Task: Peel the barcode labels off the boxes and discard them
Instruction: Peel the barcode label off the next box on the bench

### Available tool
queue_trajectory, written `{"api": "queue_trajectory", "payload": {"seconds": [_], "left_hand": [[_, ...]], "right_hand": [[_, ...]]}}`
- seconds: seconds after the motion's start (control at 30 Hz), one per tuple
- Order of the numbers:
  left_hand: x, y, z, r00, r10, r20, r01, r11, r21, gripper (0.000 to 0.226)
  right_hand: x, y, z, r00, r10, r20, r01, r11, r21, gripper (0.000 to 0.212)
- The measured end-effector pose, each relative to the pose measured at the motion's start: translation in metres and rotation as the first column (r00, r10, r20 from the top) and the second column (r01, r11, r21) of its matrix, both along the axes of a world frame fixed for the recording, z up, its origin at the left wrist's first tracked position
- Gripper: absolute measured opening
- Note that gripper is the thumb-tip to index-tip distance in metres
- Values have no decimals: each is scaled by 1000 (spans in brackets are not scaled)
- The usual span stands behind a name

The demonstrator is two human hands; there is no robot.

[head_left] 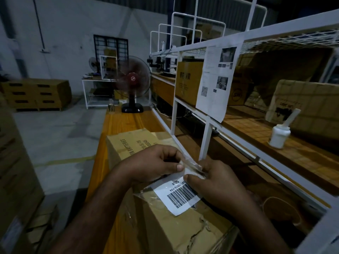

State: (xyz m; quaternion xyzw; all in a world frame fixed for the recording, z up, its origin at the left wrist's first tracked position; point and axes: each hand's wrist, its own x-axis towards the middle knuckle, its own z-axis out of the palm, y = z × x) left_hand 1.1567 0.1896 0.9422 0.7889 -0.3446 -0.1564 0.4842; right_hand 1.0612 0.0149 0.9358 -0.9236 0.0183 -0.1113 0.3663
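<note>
Barcode label (180,197) is lying on the box (183,230) just nearward of the fingers, left hand (152,164) and right hand (218,182) each pinching its lifted far edge.

White label (180,196) with black barcode stripes on brown box (183,230); red fan (132,79).

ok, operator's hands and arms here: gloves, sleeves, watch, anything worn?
Nothing worn that shows. Left hand and right hand are bare, with no gloves or rings. Left forearm and right forearm are bare too, with no sleeve, watch or band in view down to the frame's edge.
</note>
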Motion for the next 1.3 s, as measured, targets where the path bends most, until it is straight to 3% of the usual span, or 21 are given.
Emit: {"api": "queue_trajectory", "payload": {"seconds": [0.13, 0.27, 0.43, 0.7, 0.93, 1.13, 1.3], "left_hand": [[0, 2, 3, 999, -28, -30, 31, 995, 91, 26], [1, 1, 7, 998, -51, -30, 55, 990, 129, 22], [-1, -2, 6, 999, -32, -30, 33, 998, 50, 25], [-2, 2, 7, 998, -38, -49, 39, 999, 9, 35], [-5, 3, 10, 996, -82, 30, 78, 991, 113, 18], [-7, 5, 3, 996, -56, -65, 51, 995, -81, 38], [-9, 5, 2, 996, -57, -72, 48, 991, -121, 44]], "right_hand": [[-3, 1, 0, 999, 5, 41, -6, 999, 38, 16], [-1, -2, -1, 1000, -6, 26, 4, 997, 80, 16], [4, -3, -2, 1000, -5, -16, 7, 987, 159, 31], [4, -2, -3, 999, 36, -38, -33, 996, 82, 32], [3, -1, -3, 999, 40, -9, -39, 994, 99, 31], [1, -1, 1, 999, 37, 1, -36, 973, 226, 18], [3, 1, -1, 997, 58, -57, -48, 987, 154, 29]]}}
